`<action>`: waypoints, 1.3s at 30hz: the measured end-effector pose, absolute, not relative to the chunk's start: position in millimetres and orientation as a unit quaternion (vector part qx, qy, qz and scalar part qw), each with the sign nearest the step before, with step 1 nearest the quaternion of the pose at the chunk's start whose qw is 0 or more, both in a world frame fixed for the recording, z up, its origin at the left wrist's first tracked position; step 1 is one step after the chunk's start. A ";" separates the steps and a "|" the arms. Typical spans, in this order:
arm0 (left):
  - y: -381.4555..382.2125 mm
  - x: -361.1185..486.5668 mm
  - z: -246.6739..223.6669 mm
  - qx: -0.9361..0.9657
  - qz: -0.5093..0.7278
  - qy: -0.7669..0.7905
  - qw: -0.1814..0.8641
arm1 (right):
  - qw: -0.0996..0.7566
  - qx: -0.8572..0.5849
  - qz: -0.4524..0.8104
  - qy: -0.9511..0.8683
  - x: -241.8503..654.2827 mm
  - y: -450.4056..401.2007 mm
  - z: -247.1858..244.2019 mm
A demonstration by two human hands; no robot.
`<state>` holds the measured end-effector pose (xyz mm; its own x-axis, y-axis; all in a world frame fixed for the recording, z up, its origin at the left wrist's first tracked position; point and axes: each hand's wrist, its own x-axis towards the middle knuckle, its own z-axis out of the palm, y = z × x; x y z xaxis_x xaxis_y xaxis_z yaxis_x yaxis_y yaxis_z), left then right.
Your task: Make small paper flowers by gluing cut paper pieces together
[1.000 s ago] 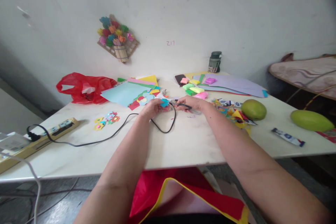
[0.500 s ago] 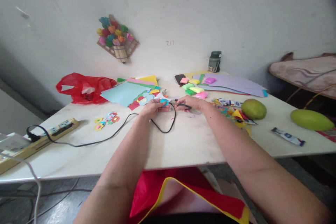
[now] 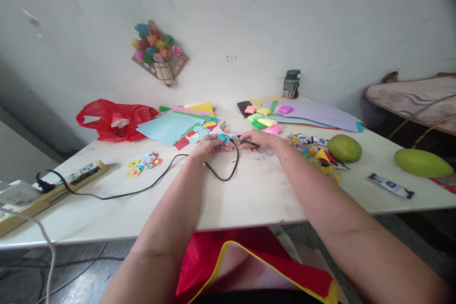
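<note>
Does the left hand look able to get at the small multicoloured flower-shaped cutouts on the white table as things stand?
Probably yes: only a thin black cable crosses the way from the left hand to the cutouts, but the hand holds a small blue piece.

Pwr strip (image 3: 53, 197) L on tbl (image 3: 242, 204); tool (image 3: 252, 144) mid; fruits (image 3: 344, 148) R; bottle (image 3: 291, 84) behind.

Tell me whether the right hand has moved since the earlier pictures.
No, not visibly: the right hand sits in the same spot, below and left of the green bottle.
</note>
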<state>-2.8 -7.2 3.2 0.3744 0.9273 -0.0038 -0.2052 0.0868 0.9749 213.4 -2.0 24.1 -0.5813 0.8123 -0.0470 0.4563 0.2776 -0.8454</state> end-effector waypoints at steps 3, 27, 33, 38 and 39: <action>-6.9 -2.7 3.2 0.516 0.438 0.346 0.650 | 0.208 -0.407 0.449 -0.768 213.5 -2.0 24.4; -8.4 -2.8 5.3 0.514 0.444 0.352 0.644 | 0.201 -0.408 0.454 -0.766 213.6 0.2 22.3; -7.4 -2.6 4.5 0.516 0.447 0.352 0.641 | 0.200 -0.391 0.440 -0.784 215.6 5.1 18.5; -6.2 -2.3 3.6 0.521 0.446 0.348 0.639 | 0.204 -0.388 0.446 -0.780 214.4 1.5 22.1; -6.0 -2.4 3.5 0.522 0.445 0.349 0.638 | 0.205 -0.391 0.446 -0.778 213.9 0.2 23.4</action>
